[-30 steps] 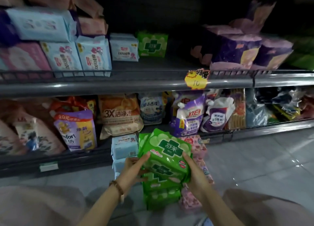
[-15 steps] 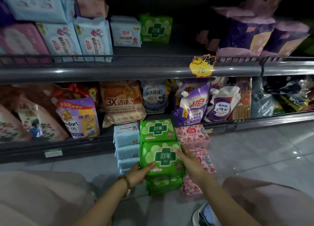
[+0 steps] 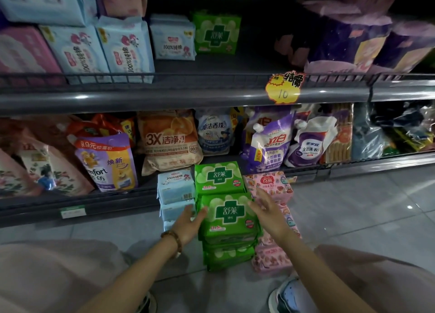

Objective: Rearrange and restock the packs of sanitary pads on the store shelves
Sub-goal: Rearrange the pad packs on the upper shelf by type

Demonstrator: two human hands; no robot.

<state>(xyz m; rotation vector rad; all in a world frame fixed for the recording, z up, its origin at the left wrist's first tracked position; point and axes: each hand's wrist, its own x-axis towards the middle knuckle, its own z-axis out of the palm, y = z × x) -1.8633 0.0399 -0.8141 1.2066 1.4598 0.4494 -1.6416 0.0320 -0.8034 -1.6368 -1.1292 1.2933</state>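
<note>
A stack of green pad packs stands on the floor in front of the bottom shelf, with another green pack behind it. Light blue packs are stacked to its left and pink packs to its right. My left hand is beside the left edge of the top green pack, fingers relaxed, thumb near the pack. My right hand hovers at the pack's right edge, fingers spread, holding nothing. On the upper shelf stand one green pack and blue packs.
The bottom shelf holds detergent pouches and a softener bag. A yellow price tag hangs on the upper shelf rail. Purple packs sit at upper right. Bare shelf space lies right of the upper green pack. My knees flank the stacks.
The green pack I held in both hands went down onto the green floor stack. Both hands have let go and opened beside it.
</note>
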